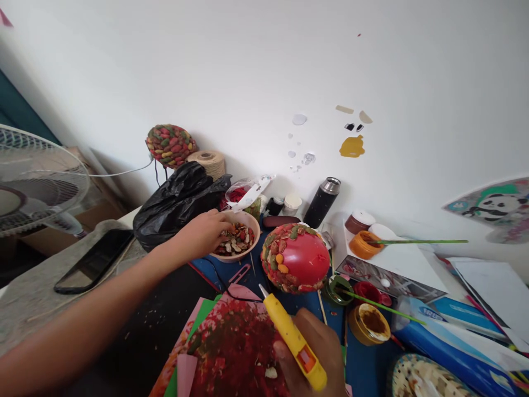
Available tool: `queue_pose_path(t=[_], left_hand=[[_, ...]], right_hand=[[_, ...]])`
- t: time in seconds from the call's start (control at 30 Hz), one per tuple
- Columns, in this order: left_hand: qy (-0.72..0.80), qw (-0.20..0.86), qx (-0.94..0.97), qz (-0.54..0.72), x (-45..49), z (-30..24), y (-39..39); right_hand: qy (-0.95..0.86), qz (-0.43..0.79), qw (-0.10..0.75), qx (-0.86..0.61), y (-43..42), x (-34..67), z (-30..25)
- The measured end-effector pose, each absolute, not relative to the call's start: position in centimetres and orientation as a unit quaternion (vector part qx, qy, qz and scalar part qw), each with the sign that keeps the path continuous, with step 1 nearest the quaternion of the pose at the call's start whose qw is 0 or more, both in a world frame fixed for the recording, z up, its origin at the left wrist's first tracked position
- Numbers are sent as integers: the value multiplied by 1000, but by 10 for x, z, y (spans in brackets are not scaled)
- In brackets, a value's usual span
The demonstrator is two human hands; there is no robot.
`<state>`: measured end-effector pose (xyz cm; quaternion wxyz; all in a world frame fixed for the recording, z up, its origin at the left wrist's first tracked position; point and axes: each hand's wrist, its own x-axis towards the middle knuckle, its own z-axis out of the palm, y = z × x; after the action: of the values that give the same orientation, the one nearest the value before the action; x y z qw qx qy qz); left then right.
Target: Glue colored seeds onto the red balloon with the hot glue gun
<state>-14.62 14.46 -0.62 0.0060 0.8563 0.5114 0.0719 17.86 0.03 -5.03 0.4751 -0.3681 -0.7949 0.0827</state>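
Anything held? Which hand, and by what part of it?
Right hand holds the yellow pen-shaped tool by the rear half of its body, metal tip free. Left hand is in the bowl; can't tell if it grips any pieces.

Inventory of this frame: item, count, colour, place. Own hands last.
bowl: 1, pale pink, centre-left
loose pieces: many, multicoloured, in bowl
oval: 1, red, centre, partly covered
pen-shaped tool: 1, yellow, lower centre
stained sheet: 1, mostly red, front
covered ball: 1, multicoloured, back left
twine spool: 1, tan, beside ball
plastic bag: 1, black, left of bowl
phone: 1, black, left
fan: 1, whitish, far left
flask: 1, black, back centre
box: 1, white top, right
orange jar: 1, orange, on box
ochre jar: 1, ochre, lower right
long sticks: 2, green, right
packet: 1, blue and white, lower right
panda cutout: 1, multicoloured, far right
Rest too cluttered to count.
left hand: 1, bare, at bowl
right hand: 1, bare, gripping tool
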Motion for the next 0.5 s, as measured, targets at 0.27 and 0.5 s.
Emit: queue_pose_path(t=[0.27, 0.5], left_hand=[[531, -8, 845, 57, -134, -10, 147], [591, -32, 803, 66, -138, 9, 150]], right_hand=[[-809, 85, 455, -362, 0, 182, -44], [-823, 74, 429, -365, -2, 182, -57]])
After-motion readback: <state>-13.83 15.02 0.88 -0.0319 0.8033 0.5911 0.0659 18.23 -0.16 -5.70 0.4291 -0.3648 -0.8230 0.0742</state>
